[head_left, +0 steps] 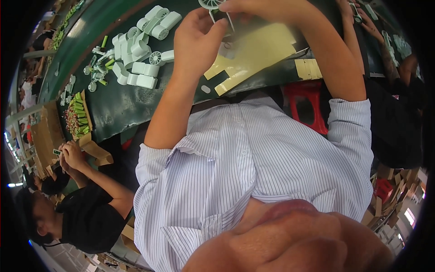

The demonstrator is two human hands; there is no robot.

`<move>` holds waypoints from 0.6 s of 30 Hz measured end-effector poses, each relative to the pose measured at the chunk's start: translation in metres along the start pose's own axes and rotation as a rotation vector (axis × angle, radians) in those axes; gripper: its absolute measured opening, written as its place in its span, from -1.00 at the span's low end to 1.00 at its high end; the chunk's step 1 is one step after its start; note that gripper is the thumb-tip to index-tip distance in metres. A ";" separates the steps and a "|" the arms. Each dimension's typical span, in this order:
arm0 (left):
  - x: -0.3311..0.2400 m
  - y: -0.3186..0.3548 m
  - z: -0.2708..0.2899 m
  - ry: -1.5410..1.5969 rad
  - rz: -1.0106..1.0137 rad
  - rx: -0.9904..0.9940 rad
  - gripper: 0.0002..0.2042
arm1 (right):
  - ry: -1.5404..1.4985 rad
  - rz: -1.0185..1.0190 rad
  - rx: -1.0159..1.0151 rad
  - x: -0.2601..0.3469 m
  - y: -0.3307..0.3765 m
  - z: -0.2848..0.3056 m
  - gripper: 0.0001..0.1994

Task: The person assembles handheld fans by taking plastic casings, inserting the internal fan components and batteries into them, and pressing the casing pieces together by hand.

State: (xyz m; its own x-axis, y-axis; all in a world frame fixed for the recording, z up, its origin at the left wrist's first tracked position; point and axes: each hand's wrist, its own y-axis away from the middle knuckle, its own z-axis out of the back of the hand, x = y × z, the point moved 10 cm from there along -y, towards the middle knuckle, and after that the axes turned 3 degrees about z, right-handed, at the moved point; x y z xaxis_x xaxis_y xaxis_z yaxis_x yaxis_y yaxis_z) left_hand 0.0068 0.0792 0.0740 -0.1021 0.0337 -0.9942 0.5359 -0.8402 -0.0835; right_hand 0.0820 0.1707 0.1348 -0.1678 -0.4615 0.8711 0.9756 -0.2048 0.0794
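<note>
At the top edge, my left hand (199,41) and my right hand (253,8) are closed on a pale plastic part with a round spoked grille (211,3), which looks like a handheld fan housing. Two thin pale prongs hang below it between my hands. The picture's edge cuts off its upper part. My left fingers curl around one side, and my right fingers pinch the grille's edge. Under my hands lies a yellow sheet (258,47) with cut-outs. A heap of pale green fan housings (136,50) sits left of my left hand.
Small fan assemblies with green cells (97,68) lie at the left of the green table (120,106). A box of green cylinders (79,115) stands near its edge. A red stool (308,106) is under the table. Co-workers' hands (72,156) work on either side.
</note>
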 end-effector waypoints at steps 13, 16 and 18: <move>-0.009 -0.003 0.000 0.009 0.028 0.002 -0.64 | -0.318 -0.006 -0.025 -0.023 -0.010 0.002 -0.69; -0.012 -0.013 0.004 0.144 0.000 0.033 -0.67 | -0.182 0.161 -0.297 -0.024 -0.003 0.035 -0.67; -0.009 -0.027 0.025 0.255 -0.006 -0.012 -0.67 | -0.399 0.080 -0.624 -0.012 0.028 0.064 -0.64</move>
State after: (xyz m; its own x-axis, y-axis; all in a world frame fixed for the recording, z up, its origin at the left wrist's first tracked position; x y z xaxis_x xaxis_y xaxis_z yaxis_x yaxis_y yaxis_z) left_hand -0.0274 0.0879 0.0869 0.1085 0.1751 -0.9785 0.5457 -0.8333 -0.0886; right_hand 0.1204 0.2255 0.1578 0.0802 -0.1712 0.9820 0.7009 -0.6908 -0.1776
